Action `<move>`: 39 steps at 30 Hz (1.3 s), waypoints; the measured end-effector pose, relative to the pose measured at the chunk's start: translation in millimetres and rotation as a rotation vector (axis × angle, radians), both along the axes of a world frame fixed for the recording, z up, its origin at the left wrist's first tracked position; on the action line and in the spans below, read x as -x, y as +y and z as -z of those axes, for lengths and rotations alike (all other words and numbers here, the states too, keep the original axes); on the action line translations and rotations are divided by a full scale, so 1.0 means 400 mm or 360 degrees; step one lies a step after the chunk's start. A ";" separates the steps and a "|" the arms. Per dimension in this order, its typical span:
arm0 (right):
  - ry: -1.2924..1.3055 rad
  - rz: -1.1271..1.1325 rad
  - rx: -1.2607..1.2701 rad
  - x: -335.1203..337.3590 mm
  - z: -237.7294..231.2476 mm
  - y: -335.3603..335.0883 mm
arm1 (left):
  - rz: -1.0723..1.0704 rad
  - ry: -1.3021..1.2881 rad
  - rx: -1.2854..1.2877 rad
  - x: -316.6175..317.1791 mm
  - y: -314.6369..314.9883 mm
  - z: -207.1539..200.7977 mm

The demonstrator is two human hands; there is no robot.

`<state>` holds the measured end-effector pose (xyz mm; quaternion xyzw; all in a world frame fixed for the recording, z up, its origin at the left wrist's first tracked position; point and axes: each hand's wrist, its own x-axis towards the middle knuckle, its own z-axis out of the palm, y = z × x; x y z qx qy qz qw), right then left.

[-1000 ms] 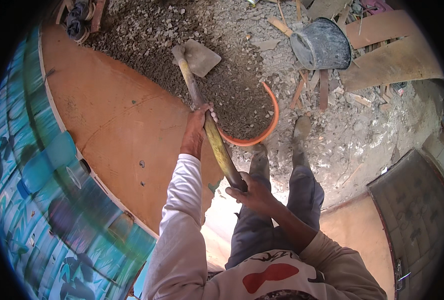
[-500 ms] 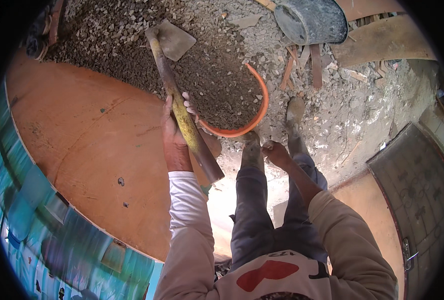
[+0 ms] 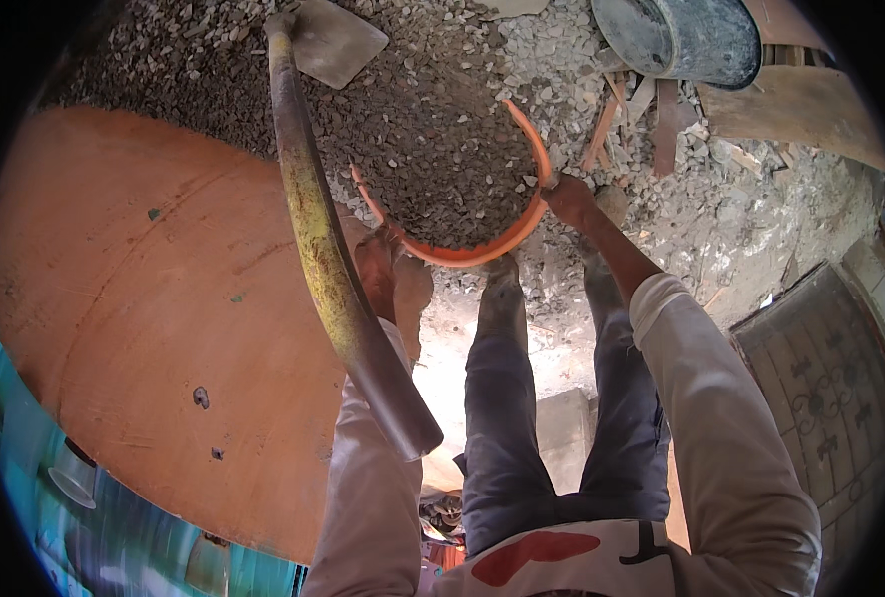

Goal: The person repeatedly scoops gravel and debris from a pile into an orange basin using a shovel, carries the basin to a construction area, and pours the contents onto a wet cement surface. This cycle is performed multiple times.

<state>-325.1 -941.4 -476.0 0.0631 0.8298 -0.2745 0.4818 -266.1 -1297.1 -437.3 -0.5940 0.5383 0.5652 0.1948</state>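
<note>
Orange basin: the orange basin (image 3: 467, 256) is being seen on the ground in front of the feet, its near rim curving toward the body; its far rim is being hidden, apparently by gravel.
Right hand: the right hand (image 3: 568, 201) is being clamped on the right side of the rim.
Left hand: the left hand (image 3: 378, 261) is being set at the left side of the rim; whether its fingers are closing there cannot be told.
Hoe: the hoe (image 3: 306, 189) is being gripped by neither hand; its blade is lying on the gravel, its handle slanting over the left forearm. What is propping the handle cannot be told.
Done: gravel (image 3: 452, 189) is being contained within the rim; filling is being judged well along.
Left: loose gravel is lying beyond the basin; no lifting of the basin is being shown.
Shirt print: a red shape and a dark letter-like mark are being shown on the shirt (image 3: 612, 572), partly cut off; no whole word is being made out.
Bucket label: none is being made out on the dark bucket (image 3: 711, 40).
</note>
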 end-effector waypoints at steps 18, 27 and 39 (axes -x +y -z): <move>-0.0502 0.0816 0.0307 0.223 0.326 -0.044 | 0.0045 0.0037 -0.0141 -0.107 -0.192 0.451; -0.0528 0.0372 0.0358 0.229 0.257 -0.146 | -0.0128 0.0046 -0.0265 -0.113 -0.122 0.374; -0.0306 0.0628 0.0096 -0.019 0.099 0.064 | 0.0124 -0.0286 0.0046 -0.145 0.174 0.098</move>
